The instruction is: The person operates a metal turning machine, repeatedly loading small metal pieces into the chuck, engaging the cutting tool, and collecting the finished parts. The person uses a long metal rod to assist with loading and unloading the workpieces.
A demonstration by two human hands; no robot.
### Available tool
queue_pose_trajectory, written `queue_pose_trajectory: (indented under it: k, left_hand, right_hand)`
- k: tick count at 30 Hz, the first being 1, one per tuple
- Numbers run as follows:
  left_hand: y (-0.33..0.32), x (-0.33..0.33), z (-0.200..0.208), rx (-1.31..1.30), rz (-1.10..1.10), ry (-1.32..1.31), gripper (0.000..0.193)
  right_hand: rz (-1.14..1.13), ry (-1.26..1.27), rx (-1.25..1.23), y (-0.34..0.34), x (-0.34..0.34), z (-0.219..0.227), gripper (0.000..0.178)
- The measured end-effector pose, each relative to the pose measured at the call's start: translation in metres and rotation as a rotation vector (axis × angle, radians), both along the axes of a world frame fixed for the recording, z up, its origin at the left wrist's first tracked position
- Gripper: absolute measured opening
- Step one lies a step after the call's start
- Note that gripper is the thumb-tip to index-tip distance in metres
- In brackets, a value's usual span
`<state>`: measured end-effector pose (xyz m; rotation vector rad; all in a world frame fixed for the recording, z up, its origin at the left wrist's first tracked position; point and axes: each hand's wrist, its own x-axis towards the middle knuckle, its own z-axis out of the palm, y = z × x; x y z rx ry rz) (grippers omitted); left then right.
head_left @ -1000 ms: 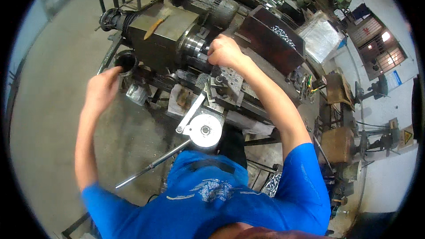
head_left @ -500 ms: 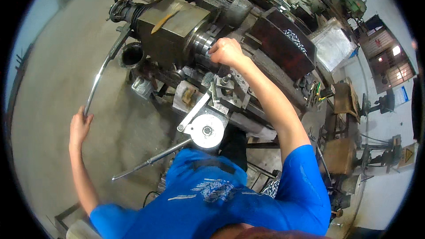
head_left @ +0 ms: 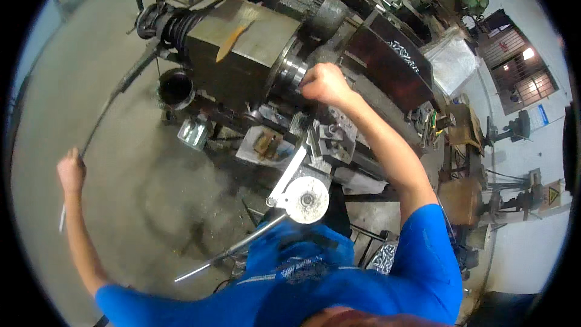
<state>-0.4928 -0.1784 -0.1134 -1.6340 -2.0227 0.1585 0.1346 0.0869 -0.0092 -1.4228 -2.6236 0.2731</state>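
Note:
My left hand is wrapped round a long metal lever, which runs up to the rear end of a lathe-like machine's headstock. The lever's free end sticks out below my fist. My right hand is closed at the front of the shiny round chuck; whatever its fingers pinch is hidden. Below that hand stands a tool post on the slide. Nearer me are a round white dial plate and a slanting metal handle, touched by neither hand.
A brush with a yellowish handle lies on the headstock. Small metal parts sit on a dark box at the back right. More shiny parts lie by my right side. A round pipe opening juts out below the headstock.
My left hand has swung the lever outward to the left. The right hand remains closed at the chuck, while the whole view has shifted slightly.

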Motion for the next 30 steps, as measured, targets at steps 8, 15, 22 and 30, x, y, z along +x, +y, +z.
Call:
queue_pose_trajectory:
  k: [8,15,22,30]
  left_hand:
    - [0.043,-0.039,0.003,0.024,0.184,0.005,0.012]
    - [0.079,0.136,-0.025,0.619,-0.402,-0.810,0.019]
    - [0.174,0.242,-0.180,-0.232,-0.097,-0.678,0.037]
    - [0.186,0.230,-0.127,-0.560,-0.218,-0.071,0.020]
  right_hand:
    - [0.219,0.053,0.216,-0.041,0.014,0.031,0.038]
    - [0.224,0.375,0.419,-0.127,0.121,0.065,0.040]
    - [-0.534,0.312,0.225,-0.245,0.259,0.042,0.045]
    - [-0.981,0.170,0.163,-0.323,0.404,-0.028,0.038]
